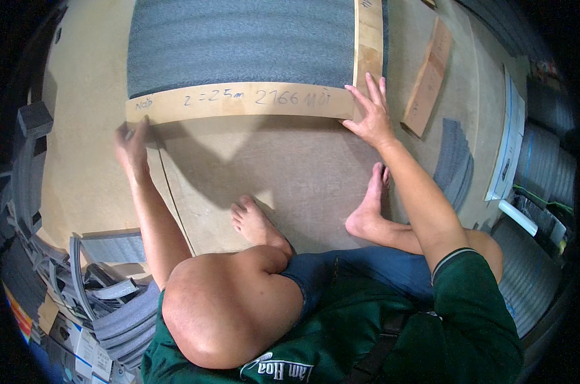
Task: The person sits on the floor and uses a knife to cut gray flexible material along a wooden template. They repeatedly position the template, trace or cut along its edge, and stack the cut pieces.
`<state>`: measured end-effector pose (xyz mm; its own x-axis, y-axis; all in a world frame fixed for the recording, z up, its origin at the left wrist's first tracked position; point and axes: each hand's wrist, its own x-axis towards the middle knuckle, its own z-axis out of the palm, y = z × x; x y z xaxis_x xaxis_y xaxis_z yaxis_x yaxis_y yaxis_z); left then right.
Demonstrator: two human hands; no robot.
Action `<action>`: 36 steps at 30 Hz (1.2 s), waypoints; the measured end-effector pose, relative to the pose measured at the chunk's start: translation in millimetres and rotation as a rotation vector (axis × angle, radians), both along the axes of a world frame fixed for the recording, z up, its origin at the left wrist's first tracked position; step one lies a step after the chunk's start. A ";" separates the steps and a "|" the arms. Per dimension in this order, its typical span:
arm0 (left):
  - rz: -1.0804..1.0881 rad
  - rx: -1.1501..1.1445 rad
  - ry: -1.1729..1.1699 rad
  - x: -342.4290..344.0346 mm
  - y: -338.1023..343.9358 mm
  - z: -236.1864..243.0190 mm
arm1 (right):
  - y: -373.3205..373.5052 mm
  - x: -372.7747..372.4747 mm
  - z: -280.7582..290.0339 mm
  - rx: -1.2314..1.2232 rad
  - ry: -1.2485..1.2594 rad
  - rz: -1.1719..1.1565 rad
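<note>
The long flat wooden template strip [239,102] lies left to right across the far edge of the brown board floor [290,173], over grey foam sheet [239,41]. The left hand [131,146], fingers curled, presses its left end; the right hand [369,115], spread flat, pins its right end.

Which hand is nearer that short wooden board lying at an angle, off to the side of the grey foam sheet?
Right. The right hand presses flat on the long wooden strip's end, close beside the short board. The left hand is at the strip's far opposite end.
</note>
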<state>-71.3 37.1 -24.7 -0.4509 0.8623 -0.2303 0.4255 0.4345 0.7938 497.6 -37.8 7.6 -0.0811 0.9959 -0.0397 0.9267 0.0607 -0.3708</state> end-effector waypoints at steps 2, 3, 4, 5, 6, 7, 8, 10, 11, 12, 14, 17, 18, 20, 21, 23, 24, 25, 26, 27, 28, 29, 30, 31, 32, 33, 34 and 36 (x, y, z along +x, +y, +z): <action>0.003 -0.032 0.073 -2.5 -0.3 -2.1 | -0.1 1.1 -1.5 0.002 -0.008 -0.002; 0.004 -0.020 -0.008 -3.1 0.2 -3.9 | -0.3 1.8 -2.6 -0.004 -0.022 -0.003; 0.007 -0.002 -0.067 -3.9 0.0 -4.3 | 0.2 1.4 -4.1 -0.001 -0.021 0.011; 0.021 -0.037 -0.021 -3.7 1.2 -4.7 | 0.1 1.2 -5.2 0.000 -0.003 0.025; 0.043 -0.023 0.002 -1.6 -1.7 -4.5 | 0.9 1.6 -5.9 0.024 -0.021 0.043; 0.070 0.000 -0.051 1.6 -2.6 -4.4 | 0.9 1.5 -7.0 0.039 -0.051 0.065; 0.087 0.057 -0.068 6.7 -5.4 -4.4 | 0.3 1.8 -7.7 0.021 -0.027 0.025; 0.141 0.126 -0.106 19.5 -11.3 -4.2 | -0.3 2.0 -9.7 0.048 -0.005 0.045; 0.183 0.166 -0.254 24.2 -11.0 -2.7 | -0.4 1.9 -9.9 0.048 0.004 0.047; 0.185 0.214 -0.247 30.2 -14.3 -1.6 | -1.4 1.9 -9.9 0.021 0.010 0.028; 0.207 0.224 -0.255 36.8 -15.1 3.7 | -2.1 0.7 -8.9 0.026 -0.018 0.036; 0.216 0.194 -0.226 39.2 -14.9 13.6 | -2.9 -2.3 -6.1 0.028 -0.035 0.043; 0.229 0.188 -0.229 39.5 -14.6 16.1 | -3.2 -3.3 -5.3 0.033 -0.042 0.046; 0.234 0.184 -0.130 39.2 -14.5 19.3 | -3.3 -5.0 -4.3 0.007 -0.042 0.047; 0.248 0.181 -0.133 38.9 -14.6 20.0 | -3.2 -5.4 -4.0 -0.024 -0.042 0.026; 0.265 0.166 -0.150 37.7 -14.5 20.0 | -3.3 -5.8 -4.1 -0.010 -0.046 0.036; 0.255 0.154 -0.151 36.3 -13.9 19.7 | -3.4 -5.8 -4.4 -0.012 -0.044 0.031; 0.245 0.135 -0.158 35.0 -13.5 19.1 | -3.8 -5.6 -4.8 -0.006 -0.048 0.035; 0.236 0.116 -0.163 33.3 -13.1 18.4 | -3.9 -5.4 -5.4 0.000 -0.050 0.040; 0.243 0.132 -0.151 32.6 -13.0 17.1 | -4.3 -5.2 -6.2 -0.007 -0.036 0.040; 0.253 0.148 -0.136 33.9 -13.1 15.2 | -4.4 -5.0 -7.1 -0.001 -0.051 0.040; 0.265 0.149 -0.131 35.7 -13.1 12.6 | -4.7 -4.8 -8.2 -0.008 -0.051 0.035; 0.289 0.193 -0.132 39.4 -15.3 9.6 | -5.0 -4.5 -9.1 -0.028 -0.040 0.022; 0.317 0.224 -0.138 44.9 -18.2 6.0 | -5.2 -4.4 -10.4 -0.011 -0.050 0.033; 0.343 0.281 -0.128 50.3 -19.4 1.8 | -5.3 -3.9 -11.2 -0.007 -0.049 0.035; 0.392 0.322 -0.185 56.1 -19.7 -3.0 | -5.2 -3.3 -12.3 -0.019 -0.042 0.020; 0.418 0.354 -0.132 62.3 -21.1 -8.0 | -5.3 -2.8 -13.4 0.012 -0.046 0.054; 0.452 0.406 -0.100 71.6 -21.5 -17.0 | -4.9 -1.2 -15.2 0.022 -0.026 0.060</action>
